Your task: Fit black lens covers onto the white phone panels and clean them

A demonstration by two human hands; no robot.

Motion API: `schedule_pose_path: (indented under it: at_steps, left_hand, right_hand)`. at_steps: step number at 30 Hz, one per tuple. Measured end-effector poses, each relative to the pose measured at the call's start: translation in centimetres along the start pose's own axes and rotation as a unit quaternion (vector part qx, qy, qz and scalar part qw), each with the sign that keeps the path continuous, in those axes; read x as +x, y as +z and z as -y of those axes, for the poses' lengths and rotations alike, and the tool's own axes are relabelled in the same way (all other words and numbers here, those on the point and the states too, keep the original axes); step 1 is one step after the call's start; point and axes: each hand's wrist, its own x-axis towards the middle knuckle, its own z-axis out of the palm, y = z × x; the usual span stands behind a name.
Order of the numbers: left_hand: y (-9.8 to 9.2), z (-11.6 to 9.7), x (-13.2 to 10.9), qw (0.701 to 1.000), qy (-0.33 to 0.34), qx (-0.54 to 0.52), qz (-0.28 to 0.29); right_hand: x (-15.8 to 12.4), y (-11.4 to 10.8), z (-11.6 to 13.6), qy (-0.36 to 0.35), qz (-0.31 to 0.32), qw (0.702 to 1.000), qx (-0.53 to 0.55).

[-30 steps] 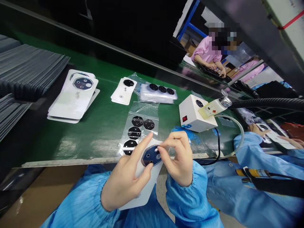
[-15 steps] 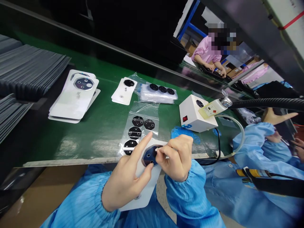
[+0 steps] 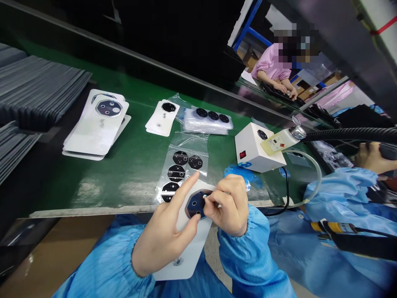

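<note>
A white phone back cover (image 3: 182, 267) with a dark octagonal camera plate (image 3: 196, 205) tilts at the bench's front edge. My left hand (image 3: 164, 231) grips the cover, its thumb and index finger spread on either side of the plate; its other fingers are hidden. Fingertips of my right hand (image 3: 231, 205) are pinched together at the plate's right edge, over a small pale spot; whatever is between them is too small to make out. Just beyond lies a clear plastic bag (image 3: 201, 142) bearing several black octagonal pieces (image 3: 176, 173).
Two piles of white covers (image 3: 96, 128) (image 3: 163, 120) lie farther back. A white box (image 3: 257, 151) with a red switch carries a yellowish bottle (image 3: 279, 141). Blue film (image 3: 240, 174) lies beside it. Grey dividers (image 3: 40, 87) stand left. A co-worker's sleeve (image 3: 338, 186) is at right.
The cover has shifted slightly, showing more of its lower end. My hands keep nearly the same pose. At right, the co-worker's hand has changed position and is now at a dark object.
</note>
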Motion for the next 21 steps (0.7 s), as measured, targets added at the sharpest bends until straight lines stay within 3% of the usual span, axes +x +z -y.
schedule_pose_path:
  at_steps: [12,18,21]
  left_hand:
    - [0.17,0.14,-0.17,1.000,0.003,-0.003,0.012]
    - [0.35,0.18,-0.26,0.997,0.071,0.021,-0.022]
    - [0.32,0.15,-0.24,0.996,0.074,0.022,-0.034]
  right_hand:
    - [-0.26,-0.29,-0.16,-0.006,0.025,1.000,0.009]
    - [-0.30,-0.43,0.02,0.010,0.003,1.000,0.001]
    - [-0.15,-0.44,0.07,0.014,-0.009,1.000,0.004]
